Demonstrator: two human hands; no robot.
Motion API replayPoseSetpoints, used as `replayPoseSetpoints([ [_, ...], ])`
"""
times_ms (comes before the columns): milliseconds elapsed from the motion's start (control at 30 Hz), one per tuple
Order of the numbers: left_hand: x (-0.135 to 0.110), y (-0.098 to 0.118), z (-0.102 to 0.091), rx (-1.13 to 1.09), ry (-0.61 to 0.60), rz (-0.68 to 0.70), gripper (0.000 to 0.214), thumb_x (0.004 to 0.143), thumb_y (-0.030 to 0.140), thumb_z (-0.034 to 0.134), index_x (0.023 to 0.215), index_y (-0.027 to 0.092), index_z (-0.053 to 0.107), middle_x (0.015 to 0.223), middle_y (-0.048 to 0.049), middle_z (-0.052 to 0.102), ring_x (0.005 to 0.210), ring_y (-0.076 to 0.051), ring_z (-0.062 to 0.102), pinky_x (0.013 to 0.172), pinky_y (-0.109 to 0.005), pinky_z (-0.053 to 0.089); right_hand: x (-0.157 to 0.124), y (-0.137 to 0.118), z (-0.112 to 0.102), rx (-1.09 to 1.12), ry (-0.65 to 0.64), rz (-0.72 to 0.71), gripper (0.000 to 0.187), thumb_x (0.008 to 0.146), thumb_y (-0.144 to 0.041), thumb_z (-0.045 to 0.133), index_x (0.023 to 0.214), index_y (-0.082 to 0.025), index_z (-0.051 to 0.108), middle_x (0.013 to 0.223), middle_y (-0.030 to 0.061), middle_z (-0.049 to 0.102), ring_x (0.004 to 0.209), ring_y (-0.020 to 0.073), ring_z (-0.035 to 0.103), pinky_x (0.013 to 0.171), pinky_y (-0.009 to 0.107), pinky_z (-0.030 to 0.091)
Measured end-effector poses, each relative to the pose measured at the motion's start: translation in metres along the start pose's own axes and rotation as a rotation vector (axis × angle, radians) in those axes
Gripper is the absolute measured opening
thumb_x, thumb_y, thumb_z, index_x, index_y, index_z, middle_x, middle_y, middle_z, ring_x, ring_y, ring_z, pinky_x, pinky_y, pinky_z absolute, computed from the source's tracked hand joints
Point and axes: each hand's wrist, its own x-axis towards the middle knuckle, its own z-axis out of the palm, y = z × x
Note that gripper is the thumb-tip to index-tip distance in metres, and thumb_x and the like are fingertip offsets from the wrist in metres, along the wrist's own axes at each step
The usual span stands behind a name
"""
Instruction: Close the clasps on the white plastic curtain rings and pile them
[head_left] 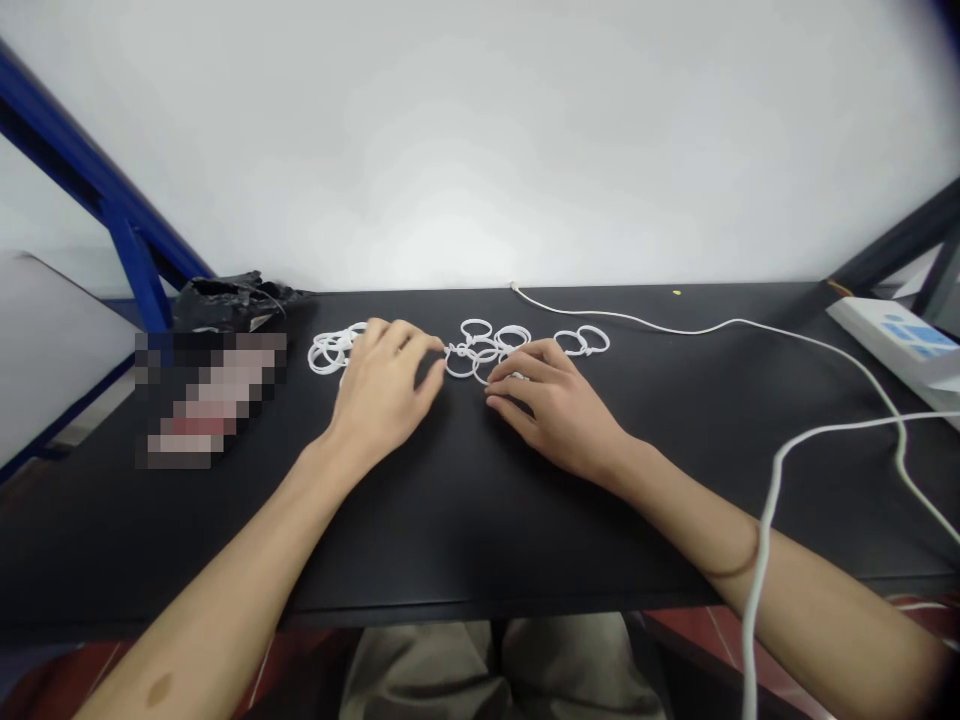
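Observation:
Several white rings [480,345] lie scattered near the back of a black table [465,520]. My left hand [382,385] rests palm down over the left part of the group, fingers curled with the tips touching a ring by the middle. My right hand [544,400] lies just right of it, fingers bent and pinched at a ring in the middle cluster. More rings [330,350] lie in a pile to the left, and two rings [583,341] sit apart to the right.
White cables [780,470] run across the table's right side and over my right forearm. A white power strip [896,340] sits at the far right. A black crumpled bag [225,298] and a blurred object [210,400] lie at the left, before a blue frame [135,250].

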Motion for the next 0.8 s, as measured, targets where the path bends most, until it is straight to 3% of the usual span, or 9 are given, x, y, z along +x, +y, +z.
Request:
replayPoseSetpoints([
  [67,-0.001,0.008,0.003,-0.105,-0.034,0.064,0.02,0.094,0.028,0.049,0.101,0.019,0.065,0.1,-0.0066,0.065,0.097,-0.025,0.051,0.091,-0.041,0.042,0.0,-0.001,-0.002,0.018,0.031,0.001,0.018,0.092,-0.021,0.057,0.091,-0.022,0.075,0.1,0.0056,0.071,0.098,0.0241,0.051,0.09,0.042,0.049],
  [167,-0.002,0.018,0.004,-0.288,-0.076,0.034,0.021,0.096,0.031,0.048,0.096,0.02,0.065,0.097,-0.0043,0.067,0.094,-0.022,0.053,0.089,-0.038,0.043,0.0,-0.002,-0.003,0.026,0.071,-0.022,0.018,0.092,-0.021,0.057,0.092,-0.023,0.075,0.101,0.0048,0.071,0.098,0.0235,0.051,0.089,0.041,0.049],
  [367,-0.001,0.025,0.0,-0.592,-0.113,-0.3,0.025,0.092,0.043,0.053,0.091,0.023,0.067,0.087,-0.001,0.071,0.078,-0.017,0.06,0.07,-0.029,0.046,-0.001,-0.002,-0.003,0.052,0.069,-0.047,0.017,0.09,-0.02,0.059,0.095,-0.026,0.074,0.106,0.0026,0.072,0.101,0.0242,0.051,0.09,0.043,0.049],
  [500,0.0,0.024,0.001,-0.747,-0.126,-0.403,0.028,0.09,0.046,0.055,0.094,0.021,0.067,0.09,-0.0024,0.073,0.08,-0.018,0.064,0.068,-0.028,0.046,-0.002,-0.005,-0.005,0.12,0.107,-0.083,0.017,0.091,-0.021,0.058,0.099,-0.027,0.072,0.107,0.0015,0.072,0.102,0.0231,0.055,0.09,0.042,0.05],
  [667,0.0,0.022,0.002,-0.796,-0.096,-0.441,0.029,0.089,0.048,0.057,0.094,0.021,0.067,0.087,-0.0018,0.072,0.077,-0.016,0.064,0.068,-0.028,0.046,-0.001,-0.01,-0.008,0.136,0.302,0.095,0.024,0.091,-0.021,0.057,0.113,-0.024,0.065,0.107,0.0076,0.065,0.097,0.0207,0.06,0.086,0.039,0.051],
  [800,0.001,0.024,-0.001,-0.873,-0.115,-0.442,0.029,0.088,0.048,0.058,0.093,0.02,0.068,0.083,-0.0017,0.071,0.072,-0.015,0.062,0.067,-0.027,0.048,0.0,-0.009,-0.007,0.199,0.275,0.226,0.034,0.091,-0.026,0.057,0.125,-0.025,0.056,0.116,0.0077,0.06,0.093,0.0183,0.062,0.082,0.035,0.053],
])
